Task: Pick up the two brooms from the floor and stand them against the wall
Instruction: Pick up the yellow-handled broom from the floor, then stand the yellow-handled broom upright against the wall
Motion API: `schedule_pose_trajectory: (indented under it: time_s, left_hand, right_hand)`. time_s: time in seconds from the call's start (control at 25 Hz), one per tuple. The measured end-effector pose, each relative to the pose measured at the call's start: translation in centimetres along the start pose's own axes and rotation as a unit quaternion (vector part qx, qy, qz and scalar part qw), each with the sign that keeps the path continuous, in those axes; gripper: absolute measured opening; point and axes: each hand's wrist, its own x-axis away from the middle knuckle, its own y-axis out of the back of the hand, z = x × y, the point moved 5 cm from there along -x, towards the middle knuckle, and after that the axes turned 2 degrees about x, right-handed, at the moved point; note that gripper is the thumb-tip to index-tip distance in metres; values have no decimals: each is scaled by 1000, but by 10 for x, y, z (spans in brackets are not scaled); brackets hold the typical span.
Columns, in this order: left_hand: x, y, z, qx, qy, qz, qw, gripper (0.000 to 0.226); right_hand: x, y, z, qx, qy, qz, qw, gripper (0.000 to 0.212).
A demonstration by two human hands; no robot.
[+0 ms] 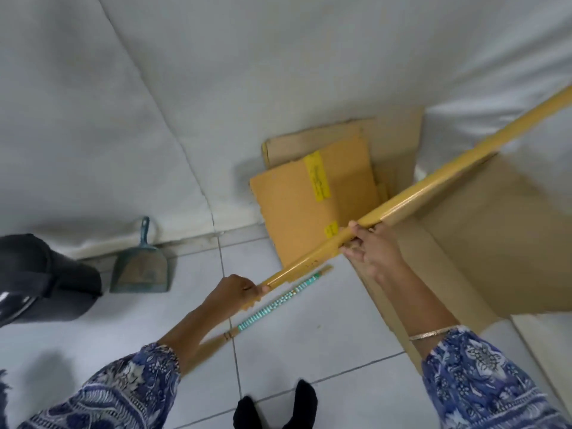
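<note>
Left hand [236, 292] and right hand [368, 246] both closed around yellow broom handle [433, 184], held off the floor, angled up to the right; second broom [278, 301] lies on floor tiles [309, 329] just below it, beside cardboard box [483, 243].

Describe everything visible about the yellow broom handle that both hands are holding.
The yellow broom handle is a long, straight, glossy pole, painted wood or coated metal by its look. It is lifted off the floor and slants from lower left to the upper right edge of the picture, where it runs out of view. No brush head is visible. The left hand grips its lower end; the right hand holds it farther up. It passes in front of the flattened cardboard and above the open cardboard box.
</note>
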Motion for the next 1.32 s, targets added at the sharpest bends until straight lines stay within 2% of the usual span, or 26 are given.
schedule_pose_trajectory:
  time_s: [0.2, 0.32, 0.52, 0.64, 0.76, 0.96, 1.08, 1.16, 1.32]
  left_hand:
    - [86, 58, -112, 43, -113, -77, 990, 40]
    - [128, 87, -176, 94, -191, -131, 968, 41]
    - [178, 101, -280, 157, -302, -159, 927, 45]
    - [201, 88, -339, 166, -362, -187, 898, 47]
    - [210, 61, -387, 201, -386, -215, 874, 48]
    - [200, 4, -471, 215, -409, -278, 842, 80]
    - [185, -28, -520, 230, -412, -300, 829, 87]
    - [172, -48, -550, 240, -408, -308, 825, 85]
    - [135, -70, -602, 264, -383, -301, 833, 54]
  right_hand:
    - [100, 0, 171, 37, 149, 50, 987, 13]
    - [164, -2, 266, 66, 244, 70, 965, 12]
    - [250, 22, 383, 122, 353, 94, 923, 8]
    - [285, 53, 429, 133, 404, 92, 901, 4]
    - [302, 88, 459, 138, 435, 98, 885, 10]
    - [303, 165, 503, 164, 470, 125, 859, 5]
    - [288, 208, 531, 176, 487, 134, 845, 3]
    - [271, 232, 548, 182, 486, 139, 844, 4]
    - [224, 257, 580, 197, 486, 145, 839, 4]
